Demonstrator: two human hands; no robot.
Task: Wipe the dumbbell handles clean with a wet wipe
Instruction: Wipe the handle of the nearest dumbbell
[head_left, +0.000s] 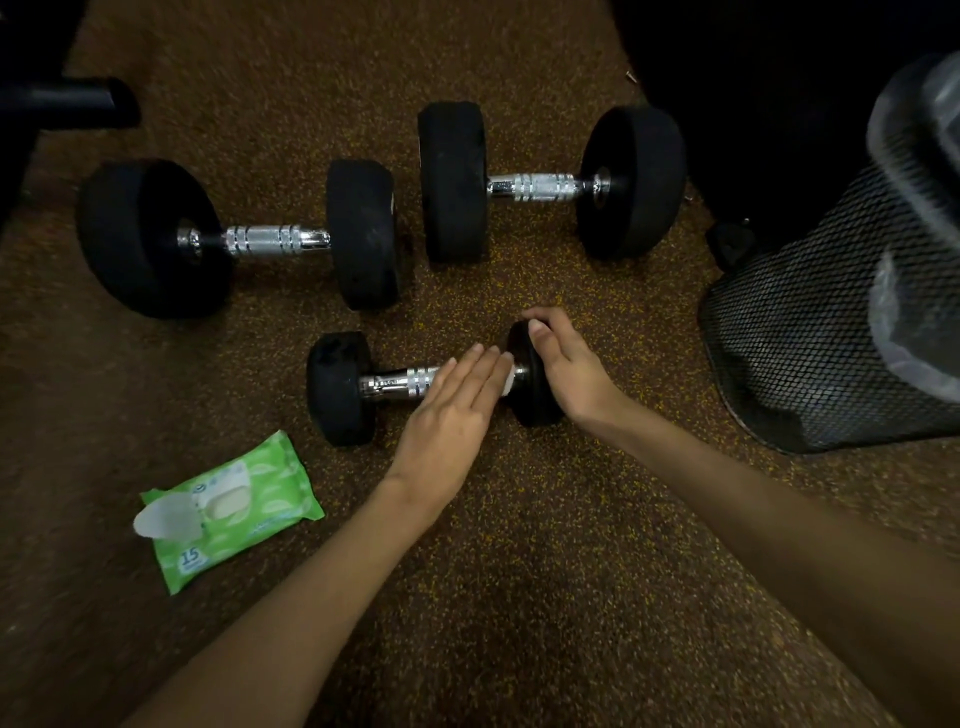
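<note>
A small black dumbbell (340, 387) with a chrome handle (395, 383) lies on the floor in front of me. My left hand (452, 410) lies over the right part of that handle, fingers together, pressing a white wet wipe (510, 378) whose edge peeks out at the fingertips. My right hand (558, 364) grips the dumbbell's right weight head. Two larger dumbbells lie farther back, one at the left (275, 240) and one at the right (535, 186), both untouched.
A green wet wipe pack (239, 506) with its flap open lies on the floor at the lower left. A black mesh bin (810, 332) with a plastic liner stands at the right. Dark equipment fills the top corners. The floor is brown speckled rubber.
</note>
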